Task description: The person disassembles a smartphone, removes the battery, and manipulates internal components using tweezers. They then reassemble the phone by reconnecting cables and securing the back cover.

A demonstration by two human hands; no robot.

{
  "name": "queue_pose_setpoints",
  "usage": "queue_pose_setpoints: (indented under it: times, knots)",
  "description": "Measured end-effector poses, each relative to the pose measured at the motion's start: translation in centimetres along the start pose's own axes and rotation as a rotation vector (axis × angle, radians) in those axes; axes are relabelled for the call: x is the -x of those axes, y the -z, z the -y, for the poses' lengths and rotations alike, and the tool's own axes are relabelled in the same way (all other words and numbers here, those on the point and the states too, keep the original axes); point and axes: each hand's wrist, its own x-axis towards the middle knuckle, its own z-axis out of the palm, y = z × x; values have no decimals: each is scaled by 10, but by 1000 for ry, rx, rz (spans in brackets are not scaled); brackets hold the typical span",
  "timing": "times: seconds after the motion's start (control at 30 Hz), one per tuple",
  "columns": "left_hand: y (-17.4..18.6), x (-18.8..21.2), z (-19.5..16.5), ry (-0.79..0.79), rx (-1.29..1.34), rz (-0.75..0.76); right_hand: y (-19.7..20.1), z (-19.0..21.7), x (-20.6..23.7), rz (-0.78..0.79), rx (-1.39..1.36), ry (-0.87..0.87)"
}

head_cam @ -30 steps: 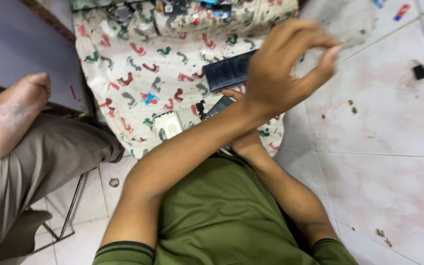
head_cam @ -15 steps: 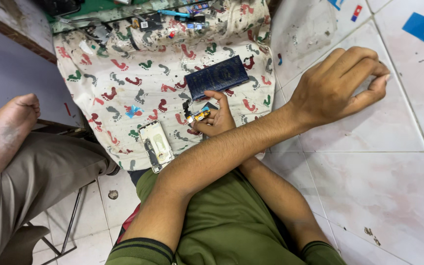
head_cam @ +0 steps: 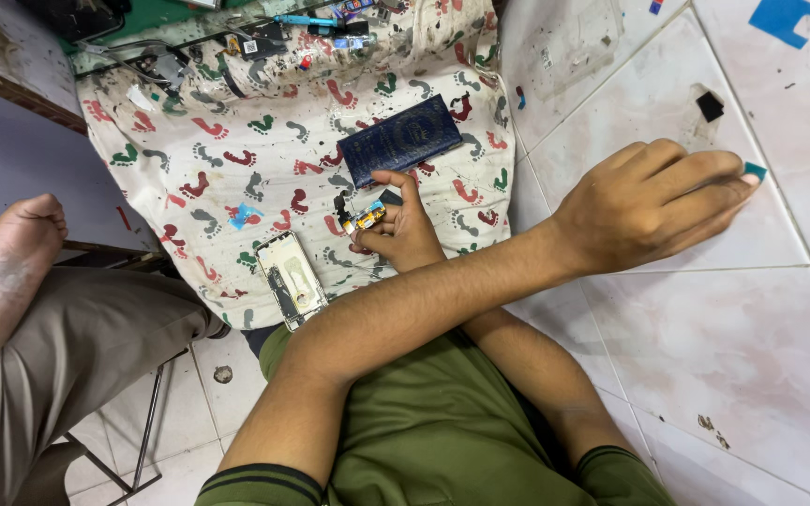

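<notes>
My arms are crossed. My left hand [head_cam: 653, 201] reaches right over the white tiled surface [head_cam: 705, 328], fingers held together, their tips pinching a small teal piece [head_cam: 754, 171] against the tile. My right hand [head_cam: 407, 230] rests on the footprint-patterned cloth [head_cam: 199, 178] and grips a small phone part [head_cam: 366, 218] with orange and black bits. A dark blue rectangular panel [head_cam: 400, 141] lies just above that hand. An opened phone frame [head_cam: 291, 278] lies to its left.
Another person's bare foot [head_cam: 7, 272] and grey trouser leg [head_cam: 77, 375] are at the left, over a metal stool frame [head_cam: 147, 431]. Small tools and parts [head_cam: 264, 37] crowd the cloth's top edge. A black square piece [head_cam: 710, 105] and a blue sticker [head_cam: 789, 19] sit on the tiles.
My left hand has swung from above the blue panel out to the right and come down on the tile at the teal piece. My right hand stays on the cloth with the small part.
</notes>
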Motion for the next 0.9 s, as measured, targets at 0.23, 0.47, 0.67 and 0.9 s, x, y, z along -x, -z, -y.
queue_pose_setpoints:
  times: [0.23,0.47,0.67,0.9]
  knots:
    - [88,-1,-22,204,10,236,11,-19,-3,16,-33,70]
    - [262,59,-28,697,-139,29,38,5,25,7,-44,171]
    - [285,103,-34,1257,403,17,24,38,75,130,-33,163]
    - [245,123,-40,1218,759,-114,20,46,90,126,151,224]
